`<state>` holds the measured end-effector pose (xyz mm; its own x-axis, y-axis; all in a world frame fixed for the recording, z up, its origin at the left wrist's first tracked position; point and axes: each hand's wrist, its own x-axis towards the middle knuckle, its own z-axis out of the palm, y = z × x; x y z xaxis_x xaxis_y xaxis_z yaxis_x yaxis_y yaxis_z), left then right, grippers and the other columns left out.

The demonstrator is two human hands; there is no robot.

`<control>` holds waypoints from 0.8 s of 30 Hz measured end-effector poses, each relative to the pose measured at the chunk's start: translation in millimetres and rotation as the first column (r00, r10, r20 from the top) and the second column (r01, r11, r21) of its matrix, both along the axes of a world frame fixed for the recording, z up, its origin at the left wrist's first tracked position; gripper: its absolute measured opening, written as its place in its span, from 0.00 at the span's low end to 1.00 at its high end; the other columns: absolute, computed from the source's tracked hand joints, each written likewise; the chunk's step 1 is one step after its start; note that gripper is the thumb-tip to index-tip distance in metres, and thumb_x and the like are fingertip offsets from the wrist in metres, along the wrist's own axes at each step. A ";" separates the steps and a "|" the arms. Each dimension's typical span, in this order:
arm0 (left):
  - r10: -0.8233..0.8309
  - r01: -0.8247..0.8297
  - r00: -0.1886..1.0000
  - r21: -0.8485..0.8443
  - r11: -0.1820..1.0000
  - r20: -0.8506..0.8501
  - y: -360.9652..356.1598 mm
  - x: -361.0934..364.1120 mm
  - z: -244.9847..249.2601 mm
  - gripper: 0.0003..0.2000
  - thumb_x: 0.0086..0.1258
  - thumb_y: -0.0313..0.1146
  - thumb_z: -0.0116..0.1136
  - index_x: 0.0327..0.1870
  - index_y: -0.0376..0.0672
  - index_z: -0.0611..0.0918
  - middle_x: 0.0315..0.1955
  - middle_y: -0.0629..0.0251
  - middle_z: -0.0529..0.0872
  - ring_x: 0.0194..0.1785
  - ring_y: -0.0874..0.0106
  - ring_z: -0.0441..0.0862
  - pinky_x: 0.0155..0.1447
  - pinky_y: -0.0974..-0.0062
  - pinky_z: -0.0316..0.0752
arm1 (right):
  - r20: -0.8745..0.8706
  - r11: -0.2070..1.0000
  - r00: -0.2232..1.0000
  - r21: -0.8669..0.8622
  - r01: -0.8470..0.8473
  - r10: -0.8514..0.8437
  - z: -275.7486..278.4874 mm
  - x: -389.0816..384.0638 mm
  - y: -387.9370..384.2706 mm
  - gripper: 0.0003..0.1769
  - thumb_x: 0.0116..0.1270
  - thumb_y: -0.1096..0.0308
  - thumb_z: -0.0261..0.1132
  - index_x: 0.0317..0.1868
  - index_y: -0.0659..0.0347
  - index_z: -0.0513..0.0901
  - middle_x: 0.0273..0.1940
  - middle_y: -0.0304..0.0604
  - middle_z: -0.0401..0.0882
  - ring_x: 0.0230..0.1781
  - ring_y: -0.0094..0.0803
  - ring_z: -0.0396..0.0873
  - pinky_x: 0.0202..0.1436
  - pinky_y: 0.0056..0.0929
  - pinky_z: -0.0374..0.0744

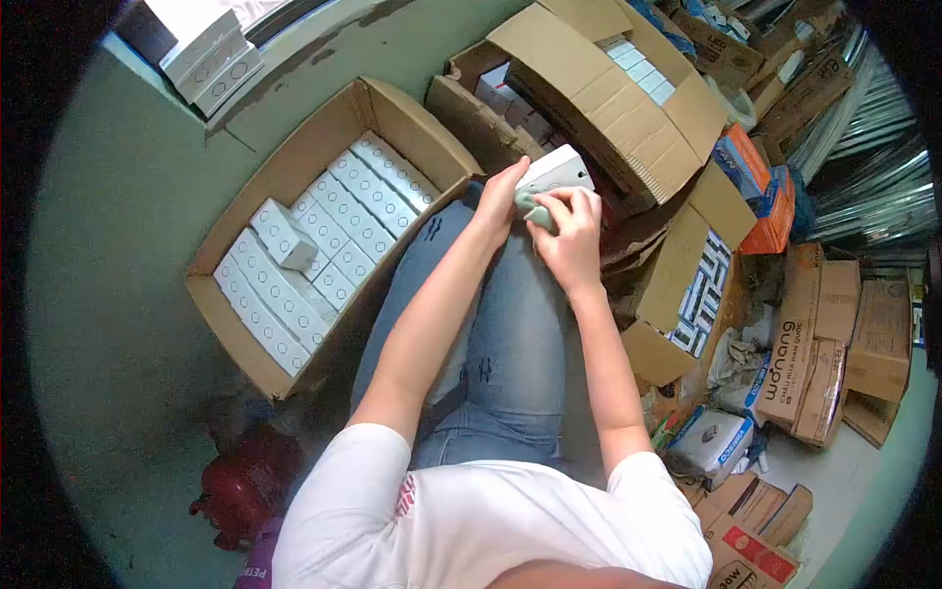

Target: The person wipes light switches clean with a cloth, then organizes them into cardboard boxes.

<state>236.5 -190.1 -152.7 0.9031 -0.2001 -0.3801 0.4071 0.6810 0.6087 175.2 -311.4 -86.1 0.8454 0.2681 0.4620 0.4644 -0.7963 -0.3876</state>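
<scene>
Above my knees, my left hand (500, 203) is closed around the near left side of a white box-shaped item (556, 171), which has a small dark spot near one corner. My right hand (570, 238) pinches a crumpled grey-green cloth (533, 208) against the near side of this item. Fingers and cloth hide part of the white item. To the left of my legs is an open cardboard carton (221, 329) with rows of small white boxes (339, 231), each marked with a circle. One white box (284, 235) lies on top of the rows.
More open cartons (608, 93) stand ahead, and another carton (650, 339) with blue-and-white packs is at right. White boxes (211, 64) sit on the window ledge. Brown boxes (800, 344) and orange packages (760, 196) are stacked further right. A dark red object (245, 486) lies at lower left.
</scene>
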 end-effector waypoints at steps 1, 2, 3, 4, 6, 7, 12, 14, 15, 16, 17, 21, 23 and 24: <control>-0.008 0.008 1.000 0.018 1.000 -0.001 -2.6 0.8 -2.8 0.19 0.75 0.49 0.57 0.51 0.42 0.83 0.43 0.65 0.86 0.43 0.74 0.83 0.47 0.73 0.77 | 0.121 0.999 0.993 -0.050 0.004 0.002 -4.3 3.6 -3.3 0.23 0.52 0.72 0.74 0.51 0.55 0.84 0.47 0.44 0.76 0.56 0.47 0.74 0.63 0.43 0.75; -0.018 0.018 1.000 0.034 0.999 -0.002 -4.9 1.6 -5.3 0.19 0.74 0.49 0.58 0.51 0.42 0.83 0.43 0.65 0.86 0.43 0.74 0.83 0.47 0.73 0.76 | 0.171 0.999 0.985 -0.006 0.038 -0.036 -10.9 8.7 -6.2 0.26 0.50 0.73 0.74 0.53 0.57 0.83 0.47 0.45 0.77 0.53 0.46 0.75 0.59 0.42 0.76; -0.029 0.029 1.000 0.050 0.998 -0.004 -5.7 -0.5 -3.6 0.19 0.74 0.49 0.58 0.51 0.42 0.83 0.43 0.65 0.86 0.43 0.74 0.83 0.48 0.74 0.75 | 0.027 0.981 0.992 0.151 0.121 -0.127 -10.5 8.2 -4.9 0.27 0.50 0.75 0.73 0.54 0.60 0.83 0.48 0.45 0.76 0.50 0.46 0.76 0.56 0.43 0.76; -0.058 0.057 0.998 0.082 0.995 0.008 -4.9 -4.3 3.7 0.18 0.73 0.50 0.58 0.48 0.43 0.83 0.41 0.64 0.87 0.40 0.73 0.83 0.44 0.73 0.77 | 0.056 0.978 0.985 0.137 0.156 -0.165 -10.5 11.0 -3.8 0.27 0.51 0.75 0.73 0.55 0.61 0.82 0.48 0.46 0.76 0.50 0.46 0.76 0.55 0.43 0.76; -0.007 0.007 1.000 -0.027 1.000 -0.019 -5.3 -4.2 1.4 0.18 0.74 0.50 0.58 0.45 0.44 0.83 0.38 0.65 0.86 0.38 0.72 0.84 0.41 0.72 0.77 | 0.080 0.983 0.982 0.086 0.162 -0.169 -8.9 10.9 0.3 0.28 0.51 0.75 0.74 0.56 0.61 0.82 0.49 0.46 0.76 0.51 0.46 0.75 0.55 0.43 0.76; 0.016 -0.019 0.999 -0.078 0.997 -0.031 -4.6 -3.6 2.8 0.17 0.74 0.51 0.58 0.43 0.44 0.83 0.37 0.65 0.86 0.37 0.72 0.84 0.39 0.72 0.77 | 0.074 0.990 0.988 0.050 0.133 -0.137 -7.5 8.0 5.2 0.28 0.51 0.75 0.74 0.56 0.61 0.82 0.50 0.46 0.76 0.51 0.46 0.75 0.55 0.42 0.76; 0.168 -0.168 0.985 0.011 0.986 -0.048 -14.0 0.1 -21.0 0.15 0.69 0.46 0.55 0.38 0.43 0.83 0.31 0.65 0.84 0.32 0.73 0.80 0.35 0.73 0.73 | -0.002 0.997 0.998 -0.039 0.065 -0.065 -5.3 3.6 5.6 0.25 0.51 0.75 0.73 0.53 0.61 0.82 0.51 0.47 0.76 0.50 0.46 0.75 0.57 0.42 0.75; 0.171 -0.168 0.984 0.062 0.984 -0.047 -13.9 -3.5 -14.3 0.15 0.69 0.45 0.55 0.36 0.42 0.83 0.30 0.66 0.83 0.31 0.73 0.79 0.34 0.74 0.72 | 0.018 0.976 0.976 0.001 0.216 -0.216 -3.8 15.5 -4.2 0.23 0.53 0.75 0.71 0.52 0.64 0.82 0.52 0.48 0.76 0.50 0.47 0.76 0.55 0.43 0.76; 0.172 -0.168 0.984 0.087 0.982 -0.043 -13.9 -3.6 -12.6 0.15 0.68 0.45 0.55 0.35 0.41 0.83 0.29 0.66 0.83 0.31 0.73 0.78 0.34 0.74 0.71 | 0.040 0.972 0.971 0.020 0.236 -0.237 -4.8 19.8 -5.6 0.24 0.52 0.76 0.71 0.53 0.65 0.81 0.52 0.48 0.76 0.49 0.48 0.76 0.55 0.43 0.76; 0.157 -0.151 0.987 0.118 0.981 -0.042 -14.0 -2.2 -15.2 0.14 0.67 0.44 0.54 0.33 0.40 0.82 0.28 0.66 0.82 0.30 0.72 0.78 0.34 0.73 0.71 | 0.039 0.979 0.979 -0.009 0.202 -0.201 -6.4 19.1 -4.6 0.25 0.52 0.76 0.71 0.53 0.65 0.81 0.53 0.48 0.76 0.49 0.48 0.76 0.56 0.42 0.76; 0.160 -0.153 0.986 0.125 0.980 -0.044 -13.1 -1.9 -15.5 0.15 0.67 0.44 0.54 0.33 0.40 0.82 0.28 0.66 0.83 0.31 0.72 0.78 0.35 0.72 0.71 | 0.038 0.985 0.985 -0.037 0.169 -0.168 -7.6 17.0 -2.1 0.26 0.51 0.76 0.71 0.54 0.64 0.81 0.53 0.47 0.76 0.50 0.48 0.76 0.56 0.42 0.76; 0.104 -0.095 0.994 0.182 0.979 -0.043 -10.3 -1.1 -19.0 0.16 0.68 0.44 0.52 0.34 0.39 0.83 0.28 0.64 0.83 0.31 0.72 0.79 0.36 0.71 0.72 | 0.000 0.995 0.999 -0.093 -0.044 0.044 -4.2 1.2 5.6 0.26 0.51 0.77 0.69 0.54 0.62 0.81 0.53 0.46 0.78 0.49 0.48 0.76 0.57 0.42 0.76; 0.088 -0.077 0.995 0.206 0.975 -0.044 -11.2 1.4 -21.4 0.16 0.68 0.44 0.52 0.33 0.39 0.83 0.28 0.64 0.83 0.30 0.72 0.79 0.35 0.72 0.71 | -0.023 0.994 0.998 -0.097 0.058 -0.061 -5.2 9.8 -4.5 0.25 0.51 0.77 0.69 0.54 0.62 0.81 0.51 0.47 0.79 0.50 0.49 0.77 0.57 0.42 0.77; 0.098 -0.085 0.994 0.209 0.974 -0.049 -13.3 3.6 -21.5 0.16 0.68 0.44 0.51 0.33 0.39 0.82 0.27 0.64 0.83 0.29 0.72 0.79 0.33 0.72 0.71 | 0.006 0.983 0.986 -0.080 0.165 -0.165 -4.8 15.9 -6.8 0.26 0.52 0.77 0.69 0.55 0.62 0.81 0.51 0.48 0.81 0.50 0.48 0.77 0.56 0.42 0.77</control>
